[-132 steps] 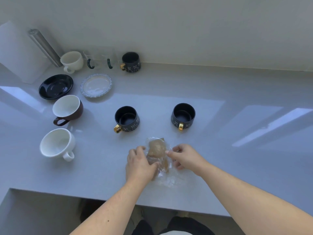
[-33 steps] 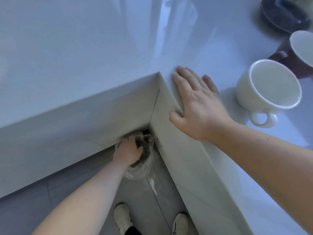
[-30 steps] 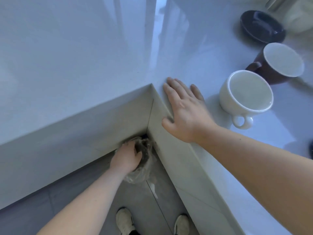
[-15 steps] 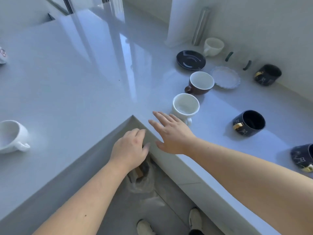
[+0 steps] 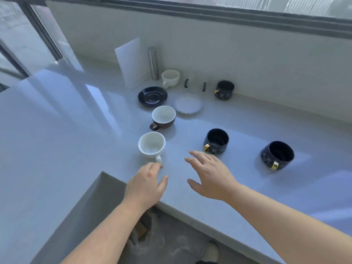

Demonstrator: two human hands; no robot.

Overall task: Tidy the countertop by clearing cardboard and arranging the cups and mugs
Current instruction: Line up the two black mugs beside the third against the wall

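Now both hands are hovering palm-down over the table [image 5: 57, 149], neither holding anything. The left hand [image 5: 146, 184] is reaching forward with fingers loosely curled, its fingertips just beside the handle of the white cup [image 5: 151, 146] ahead of it; contact is unclear. The right hand [image 5: 210, 177] is spreading its fingers wide, pointing toward the near black mug [image 5: 216, 141] just beyond them. Another black mug [image 5: 277, 155] is sitting off to its right. Below the left forearm, the cardboard [image 5: 142, 228] is lying on the floor.
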